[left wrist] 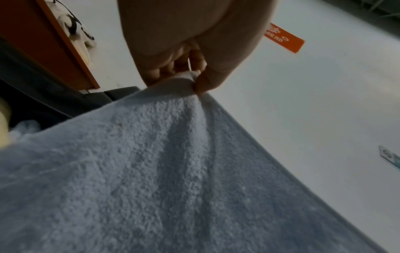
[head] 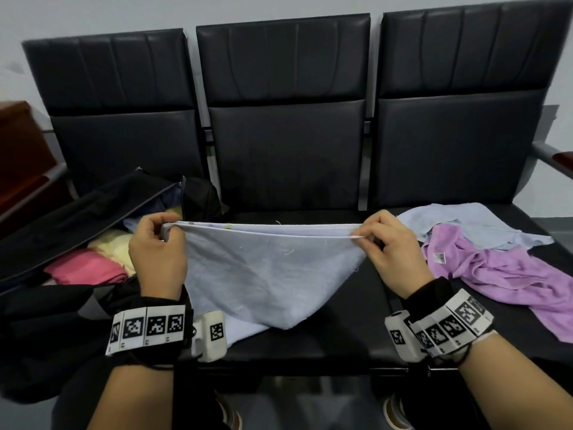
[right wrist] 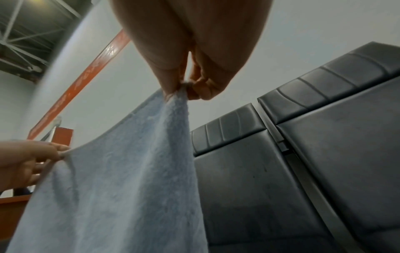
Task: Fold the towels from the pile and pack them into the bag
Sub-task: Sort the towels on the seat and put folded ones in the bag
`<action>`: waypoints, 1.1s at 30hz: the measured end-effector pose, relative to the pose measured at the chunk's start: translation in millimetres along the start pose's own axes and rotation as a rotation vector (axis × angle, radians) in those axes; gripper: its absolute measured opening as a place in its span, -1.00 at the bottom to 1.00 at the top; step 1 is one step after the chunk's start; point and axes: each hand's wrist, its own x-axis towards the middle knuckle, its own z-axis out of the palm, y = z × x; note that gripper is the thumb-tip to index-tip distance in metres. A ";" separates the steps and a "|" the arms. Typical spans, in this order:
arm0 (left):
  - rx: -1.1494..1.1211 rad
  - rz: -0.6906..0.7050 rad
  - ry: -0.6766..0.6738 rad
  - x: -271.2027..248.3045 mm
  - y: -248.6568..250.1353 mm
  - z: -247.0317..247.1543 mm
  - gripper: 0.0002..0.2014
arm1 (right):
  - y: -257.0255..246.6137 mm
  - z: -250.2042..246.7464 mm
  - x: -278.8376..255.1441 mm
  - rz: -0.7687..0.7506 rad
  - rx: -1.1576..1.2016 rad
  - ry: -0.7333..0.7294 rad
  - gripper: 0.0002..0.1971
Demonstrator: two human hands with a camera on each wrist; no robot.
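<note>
- Currently the left hand [head: 156, 246] and right hand [head: 391, 250] each pinch a top corner of the pale blue terry towel [head: 266, 274], stretched above the black padded bench seat [head: 347, 333].
- Doubled edges look slightly offset; a weak pinch could drop one layer, skewing the fold.
- Its sagging tip may drag on the seat.
- The open black fabric bag [head: 77, 206] lies close left.

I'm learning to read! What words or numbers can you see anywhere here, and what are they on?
Nothing here can be read clearly.
Orange sign on the wall: pale characters, too blurred to read.
Orange strip on the wall: markings too blurred.
White tag on the purple towel: print too small.
Wrist bands: black-and-white square code patterns, not words.
</note>
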 end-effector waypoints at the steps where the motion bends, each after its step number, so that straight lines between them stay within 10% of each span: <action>1: 0.010 0.000 0.007 1.6 -1.8 -2.2 -0.79 | -0.7 -1.1 1.4 -0.004 -0.002 -0.014 -0.94; 33: -0.077 0.187 -0.049 14.5 119.4 -48.3 -0.78 | -95.8 -117.1 37.8 0.114 0.317 0.299 -0.83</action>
